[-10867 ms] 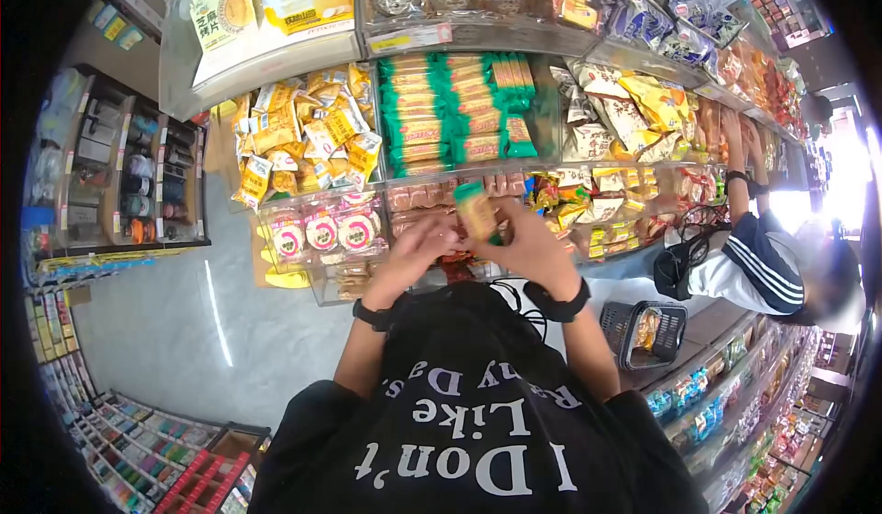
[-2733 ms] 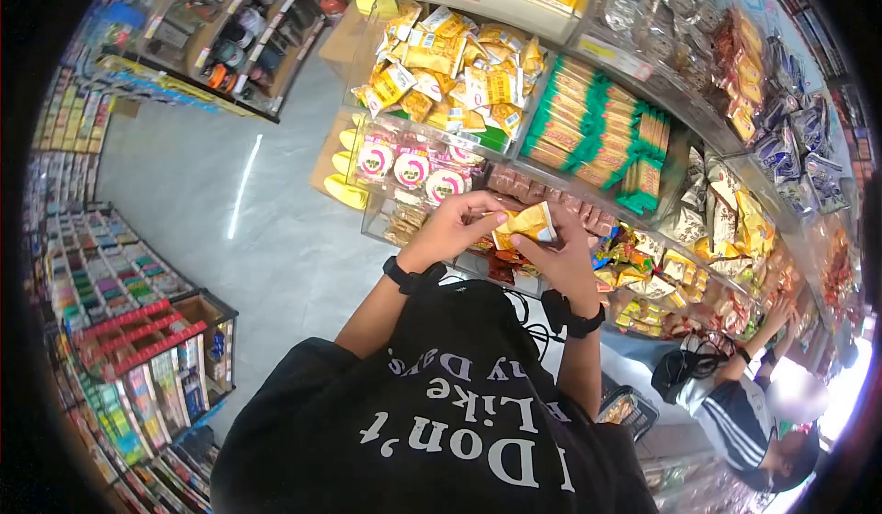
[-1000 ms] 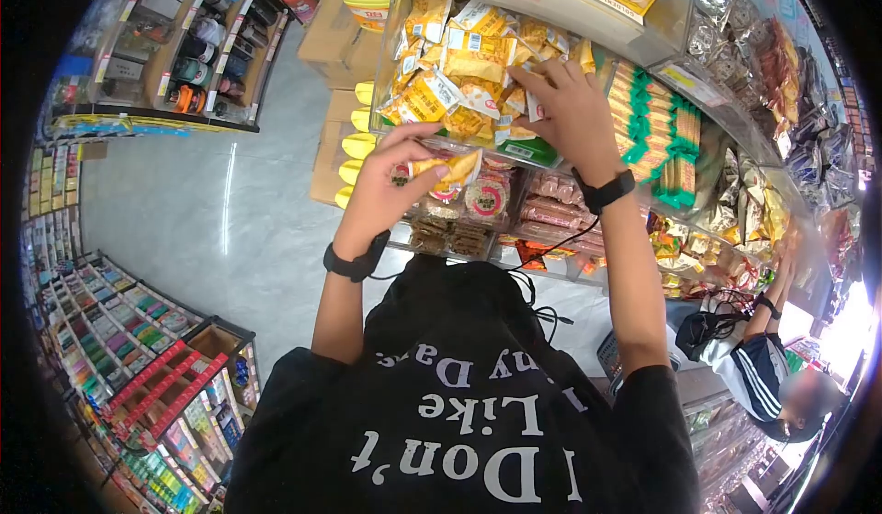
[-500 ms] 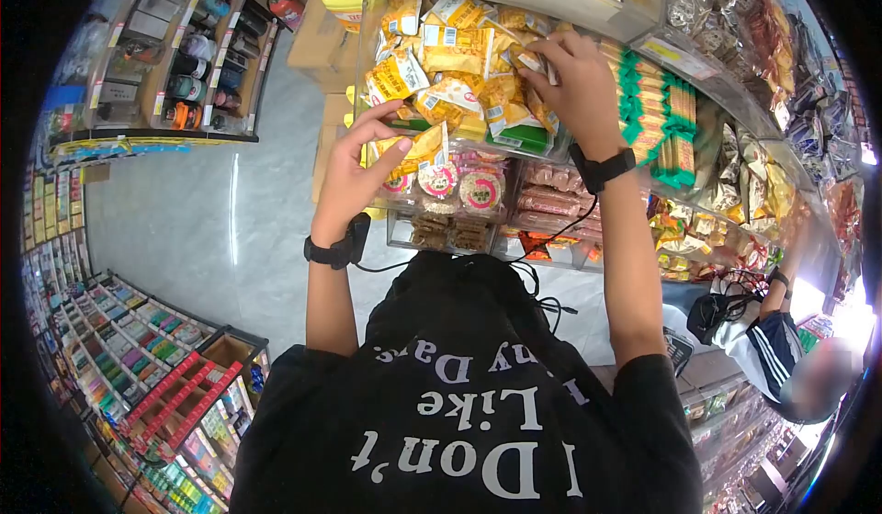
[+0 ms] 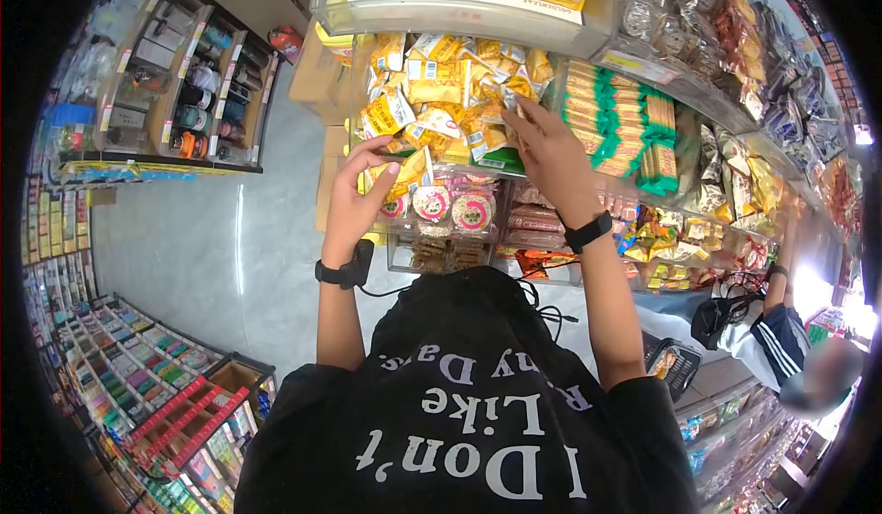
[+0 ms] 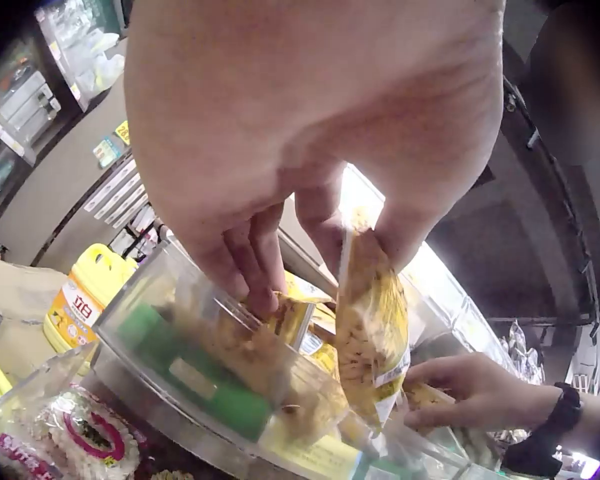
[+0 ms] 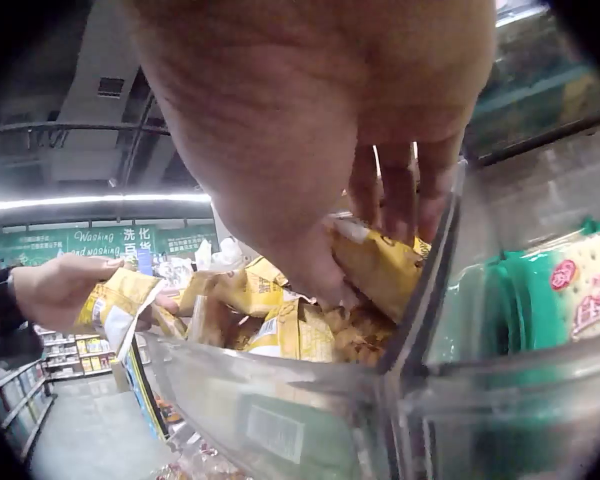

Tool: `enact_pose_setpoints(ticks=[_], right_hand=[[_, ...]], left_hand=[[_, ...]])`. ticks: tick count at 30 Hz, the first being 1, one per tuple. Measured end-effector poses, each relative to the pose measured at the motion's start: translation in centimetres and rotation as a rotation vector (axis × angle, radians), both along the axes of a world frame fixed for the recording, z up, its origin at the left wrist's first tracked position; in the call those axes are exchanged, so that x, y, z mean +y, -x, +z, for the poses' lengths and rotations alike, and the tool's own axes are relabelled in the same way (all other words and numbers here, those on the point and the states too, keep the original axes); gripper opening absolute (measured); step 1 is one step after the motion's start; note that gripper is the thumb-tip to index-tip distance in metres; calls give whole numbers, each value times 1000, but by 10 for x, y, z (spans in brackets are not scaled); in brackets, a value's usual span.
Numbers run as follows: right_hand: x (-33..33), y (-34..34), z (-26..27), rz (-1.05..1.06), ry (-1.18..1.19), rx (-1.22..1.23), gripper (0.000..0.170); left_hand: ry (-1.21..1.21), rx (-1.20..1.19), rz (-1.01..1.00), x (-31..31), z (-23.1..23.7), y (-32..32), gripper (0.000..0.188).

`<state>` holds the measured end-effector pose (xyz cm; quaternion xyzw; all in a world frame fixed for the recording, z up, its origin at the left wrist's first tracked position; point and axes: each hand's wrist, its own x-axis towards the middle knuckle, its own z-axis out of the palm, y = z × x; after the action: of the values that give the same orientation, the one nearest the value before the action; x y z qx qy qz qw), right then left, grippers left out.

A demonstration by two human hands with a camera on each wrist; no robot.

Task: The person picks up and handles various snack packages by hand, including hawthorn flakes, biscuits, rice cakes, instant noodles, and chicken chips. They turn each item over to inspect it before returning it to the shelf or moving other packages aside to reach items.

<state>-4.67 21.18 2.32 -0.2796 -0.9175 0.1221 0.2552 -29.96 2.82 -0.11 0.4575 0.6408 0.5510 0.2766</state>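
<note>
Left packet [image 5: 406, 176] is pinched between thumb and fingers of left hand [image 5: 356, 200], by its upper end; it is hung near the front wall of the clear bin [image 7: 185, 375], side face exposed. Right packet [image 7: 382, 268] is grasped between thumb and fingers of right hand [image 5: 554, 160], among loose packets [image 5: 439, 84] inside the bin, close to the divider; green packs [image 5: 629, 124] are stacked on the far side.

Handling, judged: both packets likely light, one-handed weight. Wrapper looks thin, glossy, crinkled; some slip to be expected on flat faces. Contents can't be made out; probably brittle, so the middle shouldn't be squeezed. Best held by a sealed end or edge, thumb against fingers, light pressure. Right packet is crowded by neighbours; its upper edge is the easier hold. Its lower end is hidden.
</note>
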Motion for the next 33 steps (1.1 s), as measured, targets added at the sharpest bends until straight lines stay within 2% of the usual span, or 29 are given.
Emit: enact_pose_setpoints(ticks=[2, 5, 8, 11, 14, 18, 20, 21, 23, 24, 28, 29, 33], right_hand=[[-3, -4, 4, -31, 7, 30, 36], [9, -12, 7, -83, -9, 198, 30], [12, -9, 10, -129, -57, 371, 25], [12, -8, 7, -92, -10, 261, 23], [14, -11, -6, 34, 16, 136, 24], [-1, -13, 7, -52, 7, 222, 24], [-6, -20, 22, -125, 54, 200, 20], [-6, -23, 25, -107, 123, 77, 17], [-6, -30, 27, -70, 263, -170, 11], [-6, -29, 22, -40, 200, -225, 9], [7, -6, -10, 44, -2, -458, 6], [9, 1, -15, 59, -38, -519, 8], [9, 11, -24, 31, -127, -467, 9]], left_hand=[[-41, 10, 59, 0, -5, -1, 14], [-100, -111, 174, 3, -8, 0, 14], [3, -137, 283, 6, 6, -2, 17], [-22, -157, 297, 18, 14, -6, 17], [-38, -147, 287, 25, 27, -12, 17], [-132, -104, 264, 41, 38, -19, 17], [-217, -31, 189, 54, 37, -20, 15], [-258, 4, 153, 60, 36, -20, 13], [-318, 346, 47, 74, 31, -17, 14], [-347, 518, -9, 79, 30, -16, 15], [-253, 786, -148, 92, 31, -24, 15], [-225, 794, -147, 93, 30, -23, 16], [-149, 830, -134, 91, 22, -23, 23]])
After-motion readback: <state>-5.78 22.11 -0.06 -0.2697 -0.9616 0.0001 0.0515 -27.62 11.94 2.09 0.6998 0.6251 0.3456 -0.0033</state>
